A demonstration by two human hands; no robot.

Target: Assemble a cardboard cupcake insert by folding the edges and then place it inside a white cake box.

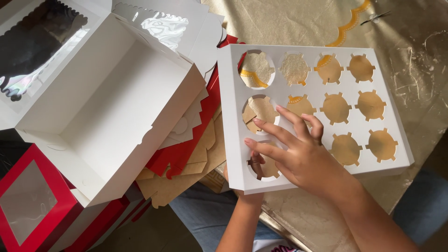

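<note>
Spread fingers [273,130] of the right hand [298,156] press flat on a white cupcake insert [312,88]. The left hand [254,170] grips beneath it, fingers poking through a hole. It rests on a gold table [420,56] beside an open white box [107,112].

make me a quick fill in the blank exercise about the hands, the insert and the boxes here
1. The white insert has ____ round cut-outs, in three rows of four.
2. The right hand lies flat on ____ of the insert.
3. The left hand holds the insert from underneath, its fingers showing through a ____.
4. The open white box rests on a ____ box with a clear window.

Missing words: twelve; top; cut-out; red
</note>
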